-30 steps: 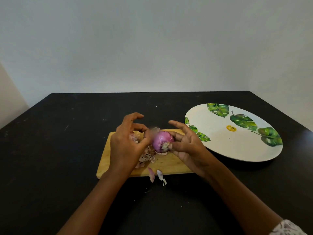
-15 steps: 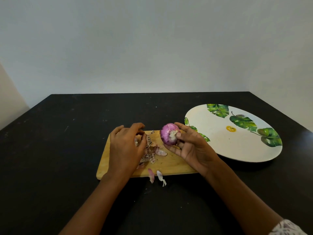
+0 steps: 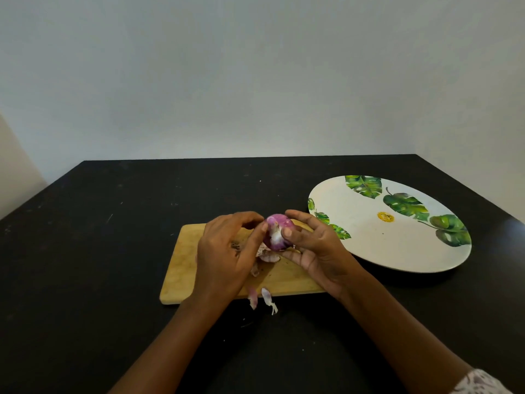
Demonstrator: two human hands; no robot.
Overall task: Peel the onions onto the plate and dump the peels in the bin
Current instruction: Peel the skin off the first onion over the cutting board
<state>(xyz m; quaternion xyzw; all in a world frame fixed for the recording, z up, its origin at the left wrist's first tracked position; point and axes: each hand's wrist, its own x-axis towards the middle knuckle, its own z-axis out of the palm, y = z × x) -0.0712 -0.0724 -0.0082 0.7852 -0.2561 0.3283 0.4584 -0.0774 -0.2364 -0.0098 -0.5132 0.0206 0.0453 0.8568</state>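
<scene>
While my right hand (image 3: 315, 251) grips the onion (image 3: 277, 231) just above the board (image 3: 181, 265) and my left hand (image 3: 224, 251) pinches its skin, I fear a hard tug could pop it loose and scatter the peels (image 3: 268, 256) under my hands onto the counter (image 3: 113, 251).

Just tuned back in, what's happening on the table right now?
A person is peeling a red onion over the cutting board: the right hand grips it while the left hand pinches at its skin. Loose peels lie on the board, and two scraps sit on the black table at its near edge. The plate holds no onion yet; no bin is in view.
</scene>
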